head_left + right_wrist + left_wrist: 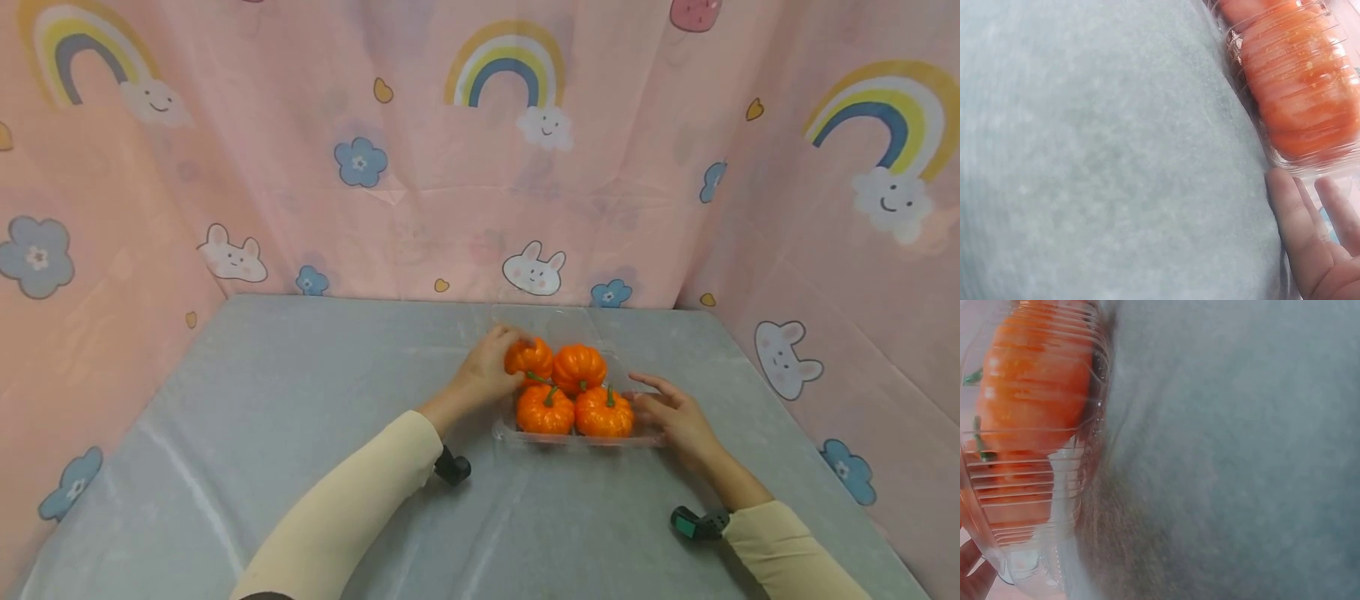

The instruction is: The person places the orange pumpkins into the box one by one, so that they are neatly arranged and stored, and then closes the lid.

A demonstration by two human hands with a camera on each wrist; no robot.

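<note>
Several small orange pumpkins sit in two rows in a clear plastic container (585, 440), its transparent lid (543, 317) lying back behind it. My left hand (483, 367) holds the back-left pumpkin (536, 358), thumb in front and fingers behind. Beside that one is the back-right pumpkin (579, 368); the front-left pumpkin (545, 410) and front-right pumpkin (604, 413) have green stems. At the container's right side, my right hand (684, 425) has its fingers extended against the wall. The right wrist view shows its fingers (1291, 200) by the ribbed plastic.
A grey cloth (300, 400) covers the table. Pink printed curtains (420, 208) stand behind and on both sides. Black devices are strapped at the left wrist (452, 467) and right wrist (699, 523).
</note>
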